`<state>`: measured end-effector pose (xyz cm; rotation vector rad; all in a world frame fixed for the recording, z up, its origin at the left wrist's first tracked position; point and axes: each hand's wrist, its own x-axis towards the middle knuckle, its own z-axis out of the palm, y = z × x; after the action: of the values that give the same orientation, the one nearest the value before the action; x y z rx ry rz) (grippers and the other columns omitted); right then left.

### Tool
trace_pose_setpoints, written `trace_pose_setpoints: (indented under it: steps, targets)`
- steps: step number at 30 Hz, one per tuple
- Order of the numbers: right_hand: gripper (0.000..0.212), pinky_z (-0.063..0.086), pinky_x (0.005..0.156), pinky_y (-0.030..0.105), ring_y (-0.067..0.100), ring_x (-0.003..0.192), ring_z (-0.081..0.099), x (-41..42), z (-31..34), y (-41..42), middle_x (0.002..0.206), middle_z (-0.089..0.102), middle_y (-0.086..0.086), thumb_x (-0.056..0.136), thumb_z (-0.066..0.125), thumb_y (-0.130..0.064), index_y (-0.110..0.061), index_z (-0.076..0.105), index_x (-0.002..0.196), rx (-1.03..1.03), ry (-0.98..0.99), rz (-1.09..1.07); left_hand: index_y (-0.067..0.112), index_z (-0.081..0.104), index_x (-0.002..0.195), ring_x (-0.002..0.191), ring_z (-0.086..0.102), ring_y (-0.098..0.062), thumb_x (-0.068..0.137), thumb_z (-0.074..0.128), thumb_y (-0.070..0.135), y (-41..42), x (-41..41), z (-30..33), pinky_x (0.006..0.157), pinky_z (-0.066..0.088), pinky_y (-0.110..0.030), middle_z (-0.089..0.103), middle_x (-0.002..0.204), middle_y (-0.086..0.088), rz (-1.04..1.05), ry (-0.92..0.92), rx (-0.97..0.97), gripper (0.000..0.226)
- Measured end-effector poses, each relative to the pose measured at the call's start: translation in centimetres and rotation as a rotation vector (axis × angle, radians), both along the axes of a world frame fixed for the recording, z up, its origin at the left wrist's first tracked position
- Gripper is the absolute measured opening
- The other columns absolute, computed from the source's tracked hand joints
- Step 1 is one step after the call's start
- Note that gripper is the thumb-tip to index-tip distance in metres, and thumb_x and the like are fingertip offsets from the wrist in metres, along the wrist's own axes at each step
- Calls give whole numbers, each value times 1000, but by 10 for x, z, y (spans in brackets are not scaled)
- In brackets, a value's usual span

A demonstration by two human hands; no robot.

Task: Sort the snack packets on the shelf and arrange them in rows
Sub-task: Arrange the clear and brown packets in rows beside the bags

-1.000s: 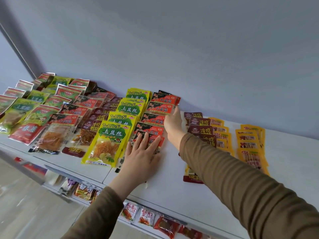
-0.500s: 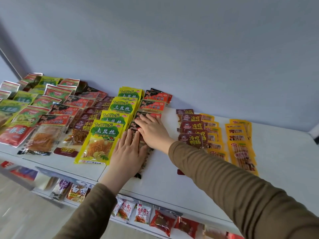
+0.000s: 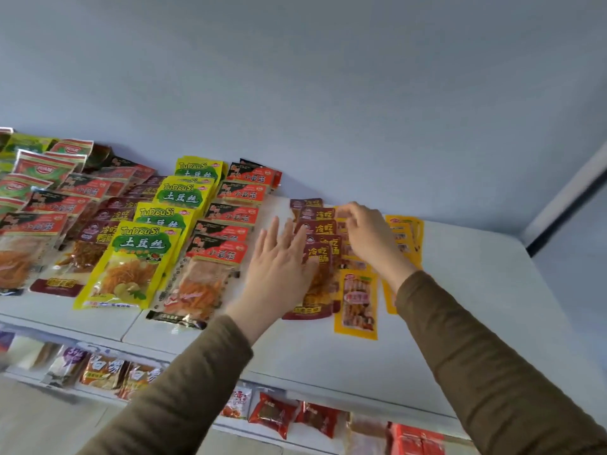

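Snack packets lie in overlapping rows on the white shelf [image 3: 476,307]. From the left there is a row of yellow TuDouSi packets [image 3: 147,251], then red-and-black packets [image 3: 216,257], maroon packets [image 3: 317,231] and orange packets [image 3: 356,300]. A second orange row [image 3: 407,231] lies furthest right. My left hand [image 3: 279,267] is spread flat, and its fingertips touch the left side of the front maroon packets. My right hand [image 3: 368,238] reaches over the far end of the first orange row with bent fingers. Motion blur hides whether it holds a packet.
More rows of green, red and brown packets [image 3: 49,178] fill the shelf's left end. A grey wall [image 3: 328,93] stands right behind the rows. A lower shelf [image 3: 279,412] under the front edge holds more packets. Bare white shelf surface lies at the right.
Both hands have left the red-and-black row and moved right. The left hand now sits on the maroon packets and the right over the orange ones. The view has turned right.
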<state>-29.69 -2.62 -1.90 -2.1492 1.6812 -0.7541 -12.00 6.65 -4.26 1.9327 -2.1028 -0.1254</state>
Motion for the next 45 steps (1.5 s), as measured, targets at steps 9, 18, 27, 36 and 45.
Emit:
trace_pose_setpoints:
  steps: [9, 18, 27, 36, 45]
  targets:
    - [56, 8, 123, 57, 20, 155, 9, -23, -47, 2, 168, 18, -2, 109, 20, -38, -21, 13, 162, 53, 407, 222, 28, 13, 165, 159, 3, -22, 108, 14, 42, -57, -61, -27, 128, 2, -47, 11, 173, 4, 96, 55, 137, 58]
    - [56, 15, 121, 57, 22, 153, 14, -50, -50, -4, 167, 20, -2, 108, 19, -42, -19, 22, 160, -35, 516, 276, 36, 16, 163, 159, 5, -18, 109, 18, 47, -54, -31, -33, 128, 4, -49, 13, 172, 9, 123, -53, 141, 55]
    - [56, 10, 125, 51, 27, 156, 3, -51, -29, -8, 169, 9, 6, 109, 27, -39, -13, 23, 159, 8, 446, 299, 35, 5, 165, 159, -9, -18, 108, 17, 51, -39, 1, -25, 128, -3, -47, -2, 173, 8, 108, -118, 134, 60]
    - [57, 47, 92, 32, 20, 103, 55, 64, -7, -41, 121, 53, 10, 99, 55, -8, -3, 33, 150, 786, -1048, -104, 42, 8, 163, 160, -3, -22, 105, 20, 61, 13, 3, -27, 128, 5, -47, 2, 173, 1, 136, -125, 79, 63]
    - [60, 47, 100, 35, 27, 137, 42, 99, -2, -69, 158, 31, 16, 104, 44, -18, -3, 18, 156, 664, -625, -189, 48, 10, 161, 159, -11, -25, 104, 25, 62, 15, 6, -34, 125, 6, -56, 2, 173, 8, 152, -16, 102, 60]
